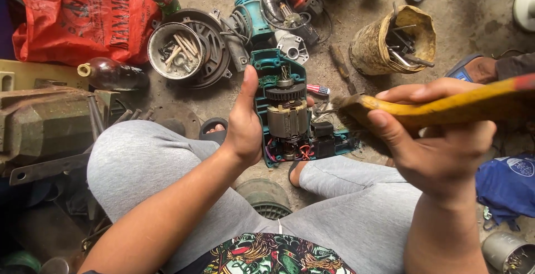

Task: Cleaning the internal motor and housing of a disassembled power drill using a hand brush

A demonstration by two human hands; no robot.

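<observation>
Head view shows your left hand (245, 123) with its fingers wrapped around an opened teal power tool (285, 112), held up over your knees, so you can see the motor and wires inside it. Your right hand (437, 146) has its fingers closed tight on a yellow brush (446, 107), and the bristle end sits just beside the tool. On the floor (473, 12) past the tool lie a round metal bowl of bolts (175, 50), a red bag (83, 15) and a worn bucket of tools (393, 40).
</observation>
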